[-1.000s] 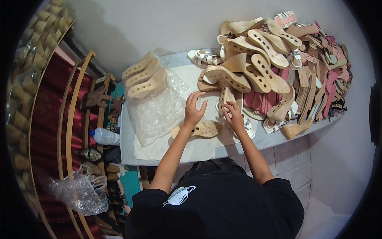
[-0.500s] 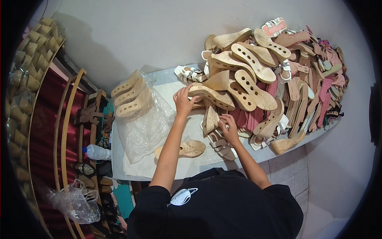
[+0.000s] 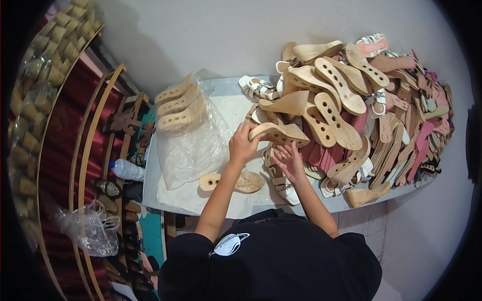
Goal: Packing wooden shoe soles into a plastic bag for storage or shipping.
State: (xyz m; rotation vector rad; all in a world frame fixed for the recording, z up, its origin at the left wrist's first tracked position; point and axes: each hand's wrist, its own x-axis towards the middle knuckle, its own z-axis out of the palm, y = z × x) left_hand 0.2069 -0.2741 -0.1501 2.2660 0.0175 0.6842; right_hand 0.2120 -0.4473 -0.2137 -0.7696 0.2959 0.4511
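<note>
My left hand [image 3: 243,143] is closed around the toe end of a pale wooden wedge sole [image 3: 279,133], at the near left edge of the heap. The sole is tilted, its thicker end pointing right. Fingers spread and palm turned up, my right hand [image 3: 290,163] is just below that thicker end; it holds nothing. White strappy sandals [image 3: 284,190] lie under and beside it. Another wooden sole [image 3: 247,182] with holes rests on the white sheet, partly behind my left forearm.
Wooden soles [image 3: 329,85], sandals and pink and tan insoles [image 3: 386,128] are heaped on the right of the table. To the left, three soles [image 3: 182,103] lie in a clear plastic bag [image 3: 188,155]. A water bottle [image 3: 127,170] and wooden racks [image 3: 98,140] stand further left.
The view has turned slightly. The wedge-shaped wooden piece beside my right hand no longer shows there. My right hand has opened with the palm up; my left still grips a wooden sole.
</note>
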